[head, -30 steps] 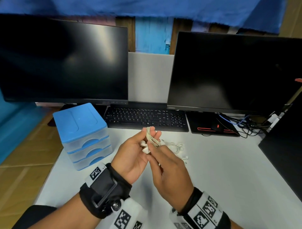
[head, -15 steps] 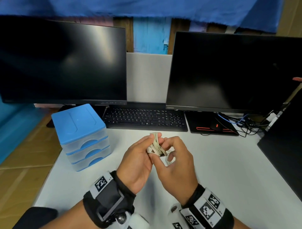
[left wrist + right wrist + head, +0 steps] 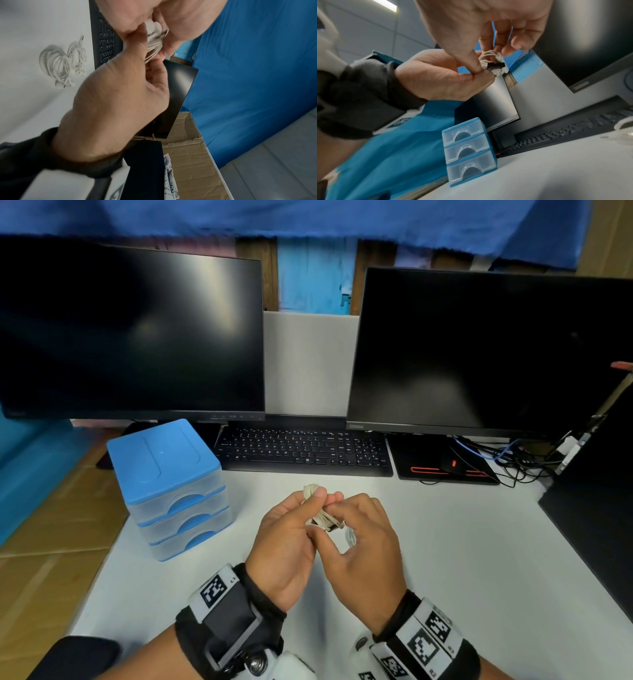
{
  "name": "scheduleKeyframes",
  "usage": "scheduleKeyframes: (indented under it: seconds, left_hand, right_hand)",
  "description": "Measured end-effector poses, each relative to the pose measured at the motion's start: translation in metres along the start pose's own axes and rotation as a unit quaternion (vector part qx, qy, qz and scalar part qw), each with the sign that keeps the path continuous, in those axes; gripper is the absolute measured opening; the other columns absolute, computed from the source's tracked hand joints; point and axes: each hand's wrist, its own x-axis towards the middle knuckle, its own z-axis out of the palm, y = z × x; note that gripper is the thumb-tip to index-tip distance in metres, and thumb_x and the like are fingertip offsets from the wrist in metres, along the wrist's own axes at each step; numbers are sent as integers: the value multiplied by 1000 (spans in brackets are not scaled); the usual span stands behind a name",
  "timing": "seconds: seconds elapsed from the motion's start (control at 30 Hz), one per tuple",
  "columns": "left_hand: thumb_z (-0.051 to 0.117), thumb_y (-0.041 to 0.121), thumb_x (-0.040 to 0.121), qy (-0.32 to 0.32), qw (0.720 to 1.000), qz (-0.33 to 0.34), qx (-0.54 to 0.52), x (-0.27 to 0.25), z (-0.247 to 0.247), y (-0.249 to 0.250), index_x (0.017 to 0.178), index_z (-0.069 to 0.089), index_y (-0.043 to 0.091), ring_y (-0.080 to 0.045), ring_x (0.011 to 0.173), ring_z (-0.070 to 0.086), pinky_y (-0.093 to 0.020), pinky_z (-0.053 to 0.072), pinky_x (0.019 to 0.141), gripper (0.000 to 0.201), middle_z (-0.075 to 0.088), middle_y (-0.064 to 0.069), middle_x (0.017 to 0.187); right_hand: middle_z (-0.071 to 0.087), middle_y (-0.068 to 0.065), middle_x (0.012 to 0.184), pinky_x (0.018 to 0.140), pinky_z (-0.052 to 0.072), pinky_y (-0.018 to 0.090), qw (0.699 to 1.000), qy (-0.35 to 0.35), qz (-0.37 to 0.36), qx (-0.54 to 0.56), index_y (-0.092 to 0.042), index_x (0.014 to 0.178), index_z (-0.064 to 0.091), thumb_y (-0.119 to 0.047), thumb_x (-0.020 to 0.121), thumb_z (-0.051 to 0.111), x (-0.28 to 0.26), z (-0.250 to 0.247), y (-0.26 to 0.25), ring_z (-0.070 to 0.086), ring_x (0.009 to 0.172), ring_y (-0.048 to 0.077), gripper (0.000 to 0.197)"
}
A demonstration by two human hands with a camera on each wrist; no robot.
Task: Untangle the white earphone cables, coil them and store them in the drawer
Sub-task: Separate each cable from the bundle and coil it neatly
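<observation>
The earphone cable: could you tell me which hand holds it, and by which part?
Both hands pinch the coiled earphone cable: the left hand holds the bundle's middle, the right hand its lower end.

Desk [image 3: 462,559]: white top, in front of me.
Back edge: keyboard [image 3: 305,451] at the middle, under the gap between my two monitors [image 3: 133,337].
Back right: black mouse pad [image 3: 442,463] just right of the keyboard, with a mouse [image 3: 451,463] on it; a mess of dark and blue wires [image 3: 513,453] beyond it.
Back left corner: drawer unit [image 3: 171,491], blue lid, three clear drawers, all closed.
Middle: two coiled earphones [image 3: 61,63] lie side by side, touching, just in front of the keyboard.
Right edge: a large black object [image 3: 592,508]; I cannot tell what.
</observation>
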Motion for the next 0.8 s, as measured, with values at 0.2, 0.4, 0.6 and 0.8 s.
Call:
scheduleKeyframes:
  seconds: [0.2,0.4,0.6,0.8]
  left_hand:
    - [61,17,87,1,1000,0,-1,2,-1,3,85,64,7,-19,80,62,-39,47,96,11,65,-4,75]
    - [61,21,88,-21,999,-26,10,8,-6,5,82,63,9,-23,86,59,-42,48,94,13,61,-7,84]
    - [61,23,86,-64,995,-63,-34,7,-7,14,77,61,11,-14,75,58,-29,41,81,15,59,-2,73]
    - [57,24,87,-73,997,-9,6,3,2,16,72,58,10,-14,69,59,-35,48,84,20,61,-2,70]
  right_hand:
    - [53,-16,118,85,51,28,998,-24,43,44,-28,95,67,-34,75,76,3,-1,5,57,111,8,23]
    - [67,-18,113,74,59,29,977,-89,103,164,-30,100,73,-16,78,78,5,-2,3,65,100,9,26]
    - [70,11,104,80,58,45,912,-126,189,342,-9,81,72,7,72,79,18,-6,10,67,96,31,20]
    - [67,-4,98,74,51,23,953,-78,105,274,-17,81,73,-3,73,79,15,-9,1,66,92,17,17]
